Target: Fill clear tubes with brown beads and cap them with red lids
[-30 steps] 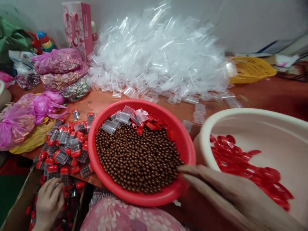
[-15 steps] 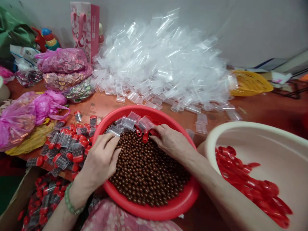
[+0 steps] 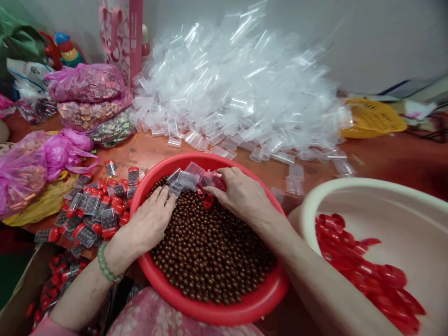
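Observation:
My left hand (image 3: pixel 150 219) reaches over the left rim of a red basin (image 3: pixel 147 275). Its fingers lie stretched out, tips at a clear plastic tube (image 3: pixel 174 189). Round brown beads (image 3: pixel 210 247) fill the basin, with several clear tubes (image 3: pixel 189 178) lying on them toward the back. My right hand (image 3: pixel 243 193) is closed at these tubes, with a red cap (image 3: pixel 217 181) between thumb and fingers, partly covered by the hand. More red caps (image 3: pixel 208 201) rest on the beads just below its thumb.
Behind the basin rises a large heap of clear tubes (image 3: pixel 238 93). Bead-filled red-capped tubes (image 3: pixel 93 203) lie left, with more in a box below. A cream tub (image 3: pixel 308 205) holding red caps (image 3: pixel 371 270) stands right. Pink bags (image 3: pixel 87 88) and a yellow basket (image 3: pixel 374 119) are farther back.
My right hand has moved slightly left and up, toward the clear tubes. The fingers of my left hand have straightened and come forward onto a tube. The view has shifted a little.

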`<state>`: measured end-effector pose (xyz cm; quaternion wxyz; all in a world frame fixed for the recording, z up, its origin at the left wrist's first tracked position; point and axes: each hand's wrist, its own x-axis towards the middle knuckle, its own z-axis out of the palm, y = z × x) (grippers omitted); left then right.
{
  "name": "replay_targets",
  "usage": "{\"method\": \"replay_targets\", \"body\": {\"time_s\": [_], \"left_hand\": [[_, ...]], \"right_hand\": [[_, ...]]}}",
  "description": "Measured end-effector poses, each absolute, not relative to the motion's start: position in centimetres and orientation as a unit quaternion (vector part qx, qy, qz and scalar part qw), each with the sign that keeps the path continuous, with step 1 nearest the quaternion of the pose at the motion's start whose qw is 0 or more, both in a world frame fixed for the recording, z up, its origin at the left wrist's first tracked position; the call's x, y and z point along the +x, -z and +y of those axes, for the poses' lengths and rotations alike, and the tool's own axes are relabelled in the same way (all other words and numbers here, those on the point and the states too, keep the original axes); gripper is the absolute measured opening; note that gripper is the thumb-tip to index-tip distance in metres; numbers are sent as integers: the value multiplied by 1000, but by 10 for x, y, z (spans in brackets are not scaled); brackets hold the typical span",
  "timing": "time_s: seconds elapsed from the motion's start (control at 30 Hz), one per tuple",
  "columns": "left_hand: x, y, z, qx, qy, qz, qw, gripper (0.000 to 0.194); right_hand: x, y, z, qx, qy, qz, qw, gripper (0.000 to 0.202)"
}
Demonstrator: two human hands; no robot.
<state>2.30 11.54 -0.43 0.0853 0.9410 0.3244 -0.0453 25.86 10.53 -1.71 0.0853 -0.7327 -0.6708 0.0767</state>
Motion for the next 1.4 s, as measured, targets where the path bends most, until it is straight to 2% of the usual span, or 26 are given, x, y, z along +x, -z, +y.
{"method": "replay_targets", "body": {"time_s": [0.17, 0.27, 0.37, 0.43, 0.57, 0.73, 0.87, 1.0, 1.23, 1.4], "left_hand": [[23, -2, 118, 934, 49, 336, 111, 40], [23, -3, 119, 939, 63, 326, 92, 31], [20, 0, 115, 944, 68, 321, 33, 36], [18, 3, 110, 946, 76, 314, -5, 44], [17, 10, 101, 950, 82, 294, -69, 49], [18, 6, 103, 960, 95, 247, -89, 28], [31, -9, 109, 965, 135, 218, -47, 21], [55, -10, 111, 955, 211, 188, 90, 22], [62, 4, 114, 959, 189, 115, 180, 20], [52, 0, 121, 932, 159, 151, 289, 13]], "right_hand": [[250, 16, 111, -729, -87, -674, 77, 34], [252, 6, 101, -716, -118, -677, 122, 41], [253, -2, 85, -703, -210, -643, 221, 39], [252, 1, 75, -706, -244, -619, 242, 33], [246, 17, 63, -737, -231, -610, 176, 26], [244, 24, 65, -735, -304, -590, 135, 21], [246, 20, 66, -723, -366, -572, 124, 20], [245, 21, 61, -713, -435, -540, 99, 19], [245, 32, 56, -667, -594, -446, 54, 25], [241, 38, 57, -643, -649, -407, 32, 28]]}}
